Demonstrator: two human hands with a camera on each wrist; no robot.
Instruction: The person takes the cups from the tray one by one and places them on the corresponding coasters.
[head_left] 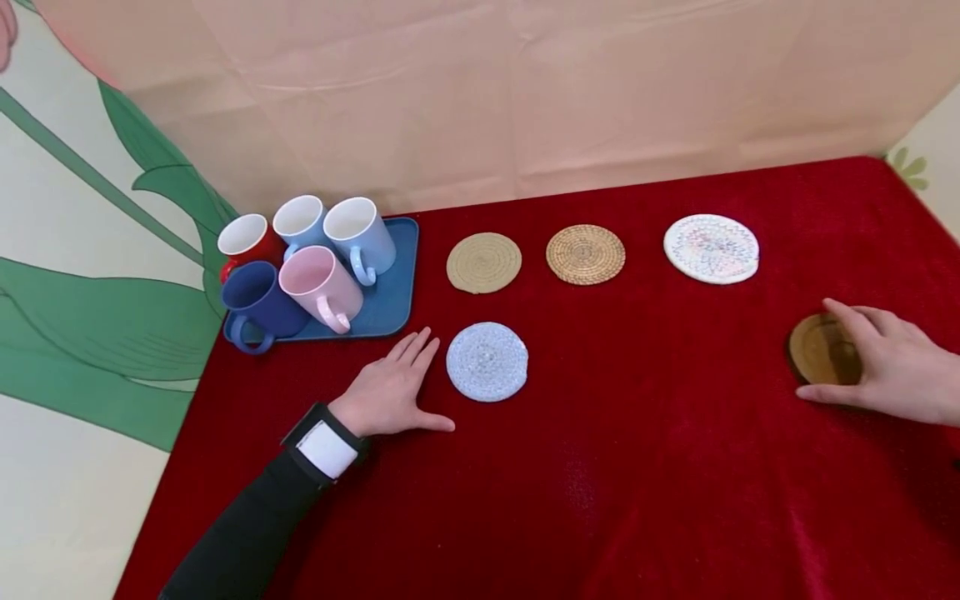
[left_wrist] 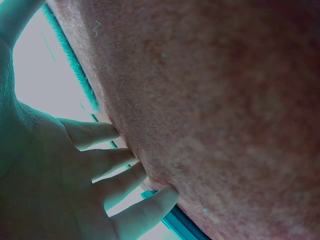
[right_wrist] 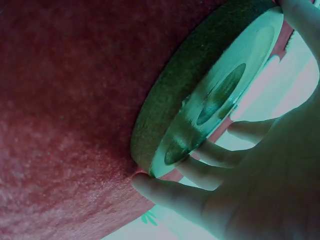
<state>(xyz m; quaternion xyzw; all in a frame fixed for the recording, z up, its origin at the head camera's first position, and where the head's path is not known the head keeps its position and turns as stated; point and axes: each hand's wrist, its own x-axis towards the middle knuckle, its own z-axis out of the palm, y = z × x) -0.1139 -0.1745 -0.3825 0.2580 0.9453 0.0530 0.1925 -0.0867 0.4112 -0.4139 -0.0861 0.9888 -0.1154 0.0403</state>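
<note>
My right hand (head_left: 892,358) spans a round, thick-edged wooden coaster (head_left: 813,350) at the right of the red cloth. In the right wrist view, thumb and a finger meet opposite ends of the coaster's rim (right_wrist: 175,110), and the other fingers lie behind it. My left hand (head_left: 390,392) rests spread on the cloth, holding nothing; the left wrist view shows its fingertips (left_wrist: 167,194) against the cloth. Just right of it lies a blue-and-white woven coaster (head_left: 487,362), with a small gap between.
At the back left, a blue tray (head_left: 397,292) bears several mugs: red (head_left: 262,246), dark blue (head_left: 270,304), pink (head_left: 330,287) and two light blue. Along the back lie a beige coaster (head_left: 483,263), a tan woven one (head_left: 586,254) and a white speckled one (head_left: 711,248).
</note>
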